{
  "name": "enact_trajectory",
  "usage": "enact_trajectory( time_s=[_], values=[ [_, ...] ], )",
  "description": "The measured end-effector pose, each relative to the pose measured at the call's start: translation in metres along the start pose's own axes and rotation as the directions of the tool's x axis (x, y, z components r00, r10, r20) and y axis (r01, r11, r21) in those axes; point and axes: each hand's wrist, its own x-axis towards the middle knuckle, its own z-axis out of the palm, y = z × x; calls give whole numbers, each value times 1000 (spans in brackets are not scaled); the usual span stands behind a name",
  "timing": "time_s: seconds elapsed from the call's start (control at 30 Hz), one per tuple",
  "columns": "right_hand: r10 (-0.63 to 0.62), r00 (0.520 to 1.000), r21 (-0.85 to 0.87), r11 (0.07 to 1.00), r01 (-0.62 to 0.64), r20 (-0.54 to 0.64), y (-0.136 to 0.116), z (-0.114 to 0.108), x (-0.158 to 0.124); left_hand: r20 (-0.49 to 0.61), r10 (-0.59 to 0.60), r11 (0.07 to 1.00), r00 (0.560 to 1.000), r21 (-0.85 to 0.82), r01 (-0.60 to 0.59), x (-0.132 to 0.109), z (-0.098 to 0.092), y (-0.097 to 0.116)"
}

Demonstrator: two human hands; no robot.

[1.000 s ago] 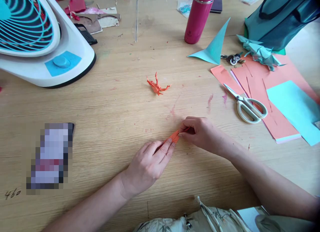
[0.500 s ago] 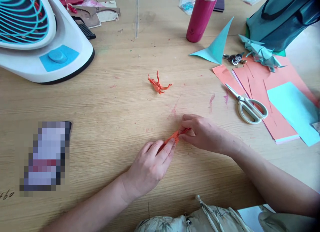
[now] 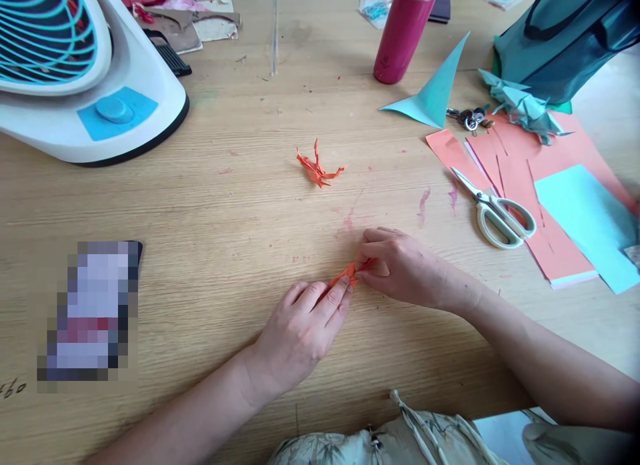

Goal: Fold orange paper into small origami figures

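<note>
A small folded piece of orange paper [image 3: 345, 276] lies on the wooden table between both hands. My left hand [image 3: 305, 325] presses its fingers down on the near left part of it. My right hand [image 3: 395, 265] pinches the paper's right end between thumb and fingers, hiding that end. Further up the table sits an orange origami figure [image 3: 319, 168] with thin, bent limbs, touched by neither hand. White-handled scissors [image 3: 495, 211] lie to the right, partly on orange paper sheets [image 3: 565, 245].
A white fan [image 3: 145, 71] stands at the upper left, with a blurred-out phone [image 3: 93, 305] below it. At the upper right are a magenta bottle [image 3: 405, 35], a folded teal paper [image 3: 430, 95], keys [image 3: 470, 119], a teal origami figure [image 3: 525, 105] and a teal bag [image 3: 565, 45].
My right hand has shifted slightly left along the orange paper, its fingertips now closer to those of my left hand. The left hand keeps its place.
</note>
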Motion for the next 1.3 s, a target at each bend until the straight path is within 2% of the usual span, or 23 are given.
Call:
enact_trajectory(
  time_s=[0.13,0.23,0.33,0.47,0.57,0.73,0.93,1.07,1.23,1.3],
  values=[
    [4,1000,-108,994,-1,26,-5,0,2,-9,-2,1000,1000,-32,1,0,1,-2],
    [15,998,-116,993,-8,60,-6,-1,3,-5,-4,999,1000,-48,4,0,2,-2],
    [19,999,-131,991,-13,43,-6,1,3,-9,-3,999,1000,-48,2,0,3,-2],
    [-123,992,-180,976,124,15,1,4,0,-14,-12,999,1000,-45,12,0,3,-2],
    [-268,963,-109,959,263,-31,10,5,-5,0,-22,998,1000,-51,22,1,3,-1],
    [-360,928,-81,932,353,-95,22,5,-9,11,-53,999,999,-6,53,3,0,3],
    [-504,858,-200,855,480,-98,26,7,-17,21,-48,998,999,30,47,4,3,5],
    [-567,820,-311,796,520,-82,28,5,-23,14,-32,998,999,47,32,5,3,4],
    [-671,738,-385,701,600,-71,29,2,-29,-2,-40,999,999,13,40,5,0,5],
    [-684,728,-407,679,610,-50,29,1,-32,20,-54,998,998,30,54,6,-2,7]
  ],
)
